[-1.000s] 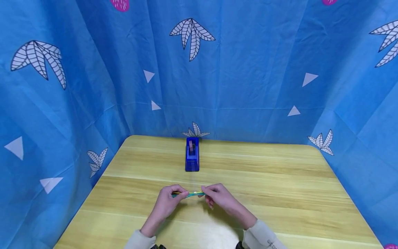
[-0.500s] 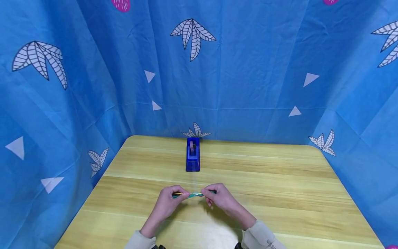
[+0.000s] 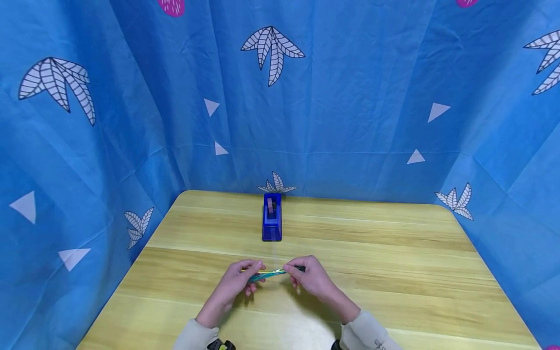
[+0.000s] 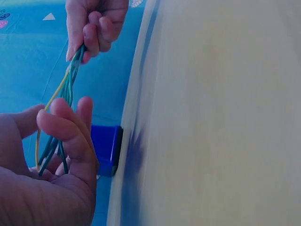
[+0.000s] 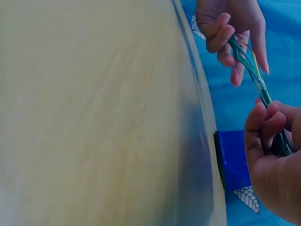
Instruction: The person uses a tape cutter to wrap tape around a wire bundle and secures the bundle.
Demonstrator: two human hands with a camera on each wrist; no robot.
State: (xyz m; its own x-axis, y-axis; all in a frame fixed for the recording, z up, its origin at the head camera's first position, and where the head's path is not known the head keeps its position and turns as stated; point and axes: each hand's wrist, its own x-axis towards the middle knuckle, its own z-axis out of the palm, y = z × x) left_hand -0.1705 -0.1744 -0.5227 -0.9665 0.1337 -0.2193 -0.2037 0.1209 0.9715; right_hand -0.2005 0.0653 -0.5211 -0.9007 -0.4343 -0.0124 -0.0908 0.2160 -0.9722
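Note:
A bundle of thin green wires with one yellow wire [image 3: 268, 275] is held between both hands above the table, just in front of a blue tape dispenser [image 3: 272, 233]. Clear tape [image 5: 260, 84] wraps the bundle near its middle, and a faint clear strip runs from there toward the dispenser in the head view. My right hand [image 3: 312, 277] pinches the bundle close beside the tape, dark wire ends showing behind its fingers. Loosely curled fingers of my left hand [image 3: 234, 283] hold the other end, where the wires fan apart [image 4: 59, 148]; the yellow one bows out along the thumb.
The wooden table [image 3: 372, 253] spreads out around the hands, with its rounded far edge against a blue patterned curtain [image 3: 358, 97]. A roll [image 3: 270, 205] sits inside the dispenser near that edge. Pale sleeves [image 3: 369, 330] cover the forearms.
The left fingers have loosened and shifted, so the green wires splay more and tilt lower on the left. Dark wire ends now show behind the right hand, which keeps pinching.

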